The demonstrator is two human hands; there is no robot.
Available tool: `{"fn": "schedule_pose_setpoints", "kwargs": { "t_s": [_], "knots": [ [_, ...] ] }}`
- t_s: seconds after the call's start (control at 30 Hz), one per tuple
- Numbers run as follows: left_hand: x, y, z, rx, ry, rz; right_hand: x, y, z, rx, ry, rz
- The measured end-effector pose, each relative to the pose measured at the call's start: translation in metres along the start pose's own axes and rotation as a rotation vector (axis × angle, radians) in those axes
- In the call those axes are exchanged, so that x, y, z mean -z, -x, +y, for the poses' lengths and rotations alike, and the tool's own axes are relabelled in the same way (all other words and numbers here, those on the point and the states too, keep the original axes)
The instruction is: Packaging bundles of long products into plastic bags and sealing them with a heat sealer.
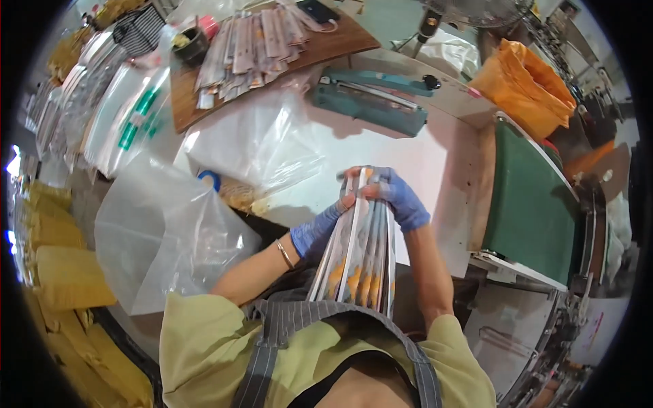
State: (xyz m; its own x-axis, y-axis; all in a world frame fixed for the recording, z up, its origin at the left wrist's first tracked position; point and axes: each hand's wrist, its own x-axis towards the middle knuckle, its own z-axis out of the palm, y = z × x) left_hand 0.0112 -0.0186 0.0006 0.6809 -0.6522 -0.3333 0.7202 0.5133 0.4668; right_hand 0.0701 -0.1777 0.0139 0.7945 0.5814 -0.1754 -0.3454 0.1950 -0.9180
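Both of my hands wear blue fingerless gloves and meet at the far end of a bundle of long, narrow printed packets, white and grey with orange patches. The near end of the bundle rests against my striped apron. My left hand grips its left side, thumb on top. My right hand wraps round the right side, fingers curled over the far end. Beyond them on the white worktop stands a teal hand-lever bag sealer. A clear plastic bag lies to its left.
More narrow packets are piled on a brown board at the back, with a phone and a dark cup. A large clear bag fills the left. A green conveyor belt and an orange sack stand right.
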Motion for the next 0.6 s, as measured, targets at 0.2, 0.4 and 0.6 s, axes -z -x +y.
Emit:
{"fn": "schedule_pose_setpoints", "kwargs": {
  "t_s": [0.2,0.4,0.6],
  "knots": [
    [0.084,0.041,0.005,-1.046,-2.067,1.145,-0.01,-0.038,0.064,-0.051,-0.149,-0.065],
    [0.138,0.05,0.072,-0.9,-2.24,0.785,-0.04,-0.077,0.092,-0.152,-0.147,-0.193],
    [0.088,0.113,0.018,-0.7,-2.197,0.393,-0.051,-0.119,0.124,0.146,0.06,-0.266]
  ]
}}
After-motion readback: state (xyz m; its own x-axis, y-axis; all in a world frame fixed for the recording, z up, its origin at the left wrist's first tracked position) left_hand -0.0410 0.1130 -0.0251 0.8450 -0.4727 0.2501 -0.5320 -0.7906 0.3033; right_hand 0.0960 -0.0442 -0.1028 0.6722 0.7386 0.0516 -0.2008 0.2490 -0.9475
